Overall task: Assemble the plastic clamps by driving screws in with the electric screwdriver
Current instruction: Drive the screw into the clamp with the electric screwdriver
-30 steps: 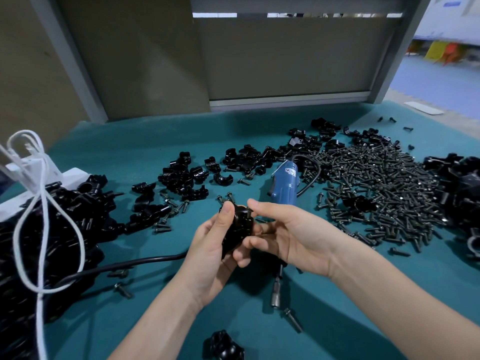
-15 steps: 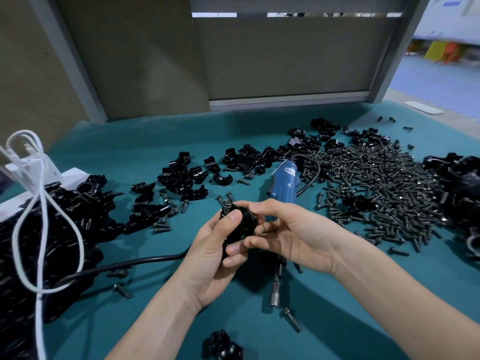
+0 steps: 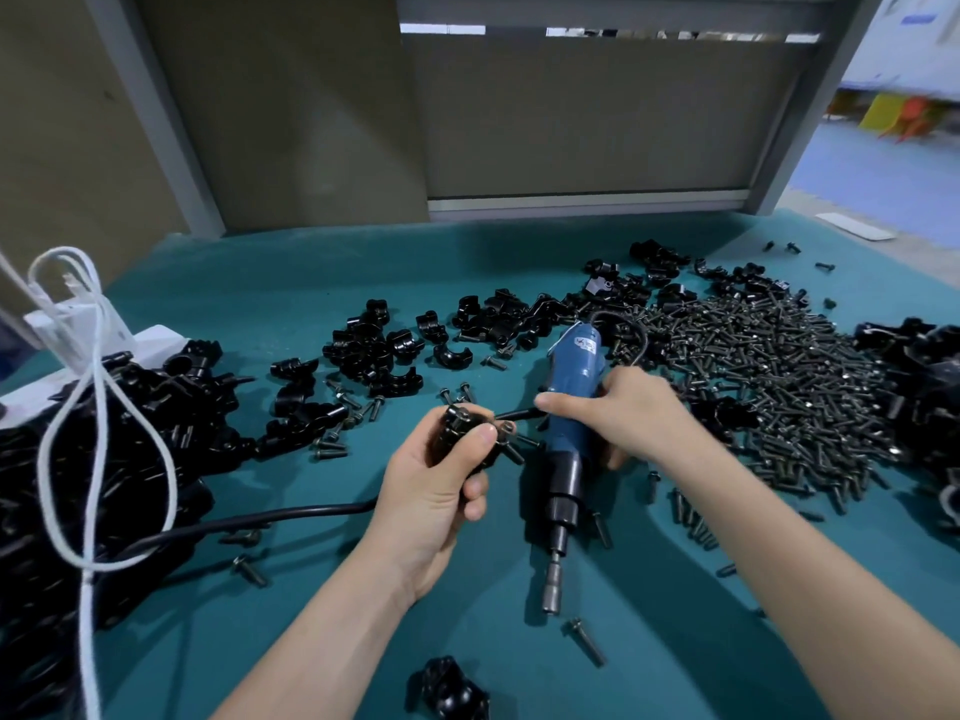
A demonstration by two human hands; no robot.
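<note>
My left hand grips a black plastic clamp with screws sticking out of it, held just above the green table. My right hand wraps round the blue body of the electric screwdriver, which lies on the table with its bit pointing towards me. A large heap of dark screws lies to the right of that hand. Loose clamp halves are scattered behind my left hand.
A big pile of black clamps fills the left side, with a white cord looping over it and a black cable running out. More clamps sit at the right edge. One clamp and a loose screw lie near me.
My right hand let go of the clamp and moved right to the screwdriver, closing round its blue body. My left hand keeps the clamp and has shifted slightly left.
</note>
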